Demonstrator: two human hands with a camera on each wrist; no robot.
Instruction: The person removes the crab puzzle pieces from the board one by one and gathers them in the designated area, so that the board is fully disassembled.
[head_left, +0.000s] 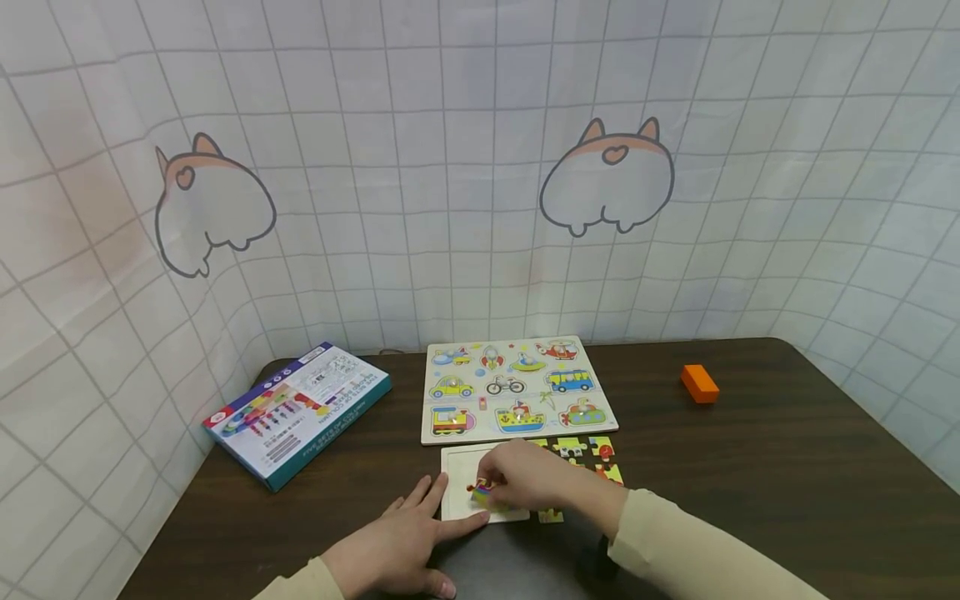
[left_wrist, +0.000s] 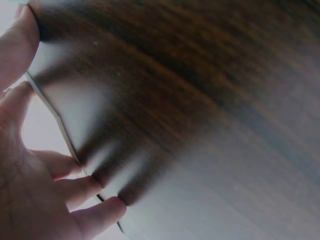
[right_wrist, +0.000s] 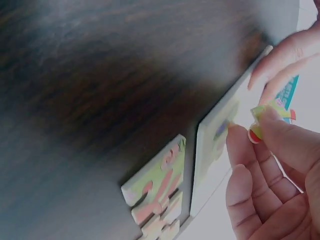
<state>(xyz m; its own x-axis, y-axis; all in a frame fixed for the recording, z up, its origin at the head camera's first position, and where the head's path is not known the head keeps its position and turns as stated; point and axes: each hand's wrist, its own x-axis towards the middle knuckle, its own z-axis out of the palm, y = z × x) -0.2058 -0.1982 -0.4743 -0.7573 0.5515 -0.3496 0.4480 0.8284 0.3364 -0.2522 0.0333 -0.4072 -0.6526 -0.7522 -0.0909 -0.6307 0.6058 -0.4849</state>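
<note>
My right hand (head_left: pixel 528 475) is over a small white puzzle tray (head_left: pixel 459 467) and pinches a jigsaw piece (right_wrist: pixel 257 112) between thumb and fingers. The piece is yellow-green with a red patch. Beneath the hand, a coloured patch (right_wrist: pixel 220 131) shows in the tray, partly hidden; whether it is a separate piece I cannot tell. My left hand (head_left: pixel 397 537) lies spread at the tray's left and front edges, its fingers extended and touching the rim. Right of the tray lie several loose yellow jigsaw pieces (head_left: pixel 572 447), some covered by the right hand and forearm.
Behind the tray lies a wooden vehicle peg puzzle board (head_left: pixel 525 400). A boxed bead toy set (head_left: pixel 300 412) sits at the left table edge. An orange block (head_left: pixel 700 384) is at the right on the dark table (head_left: pixel 765 467). A checked curtain (head_left: pixel 480 167) hangs behind.
</note>
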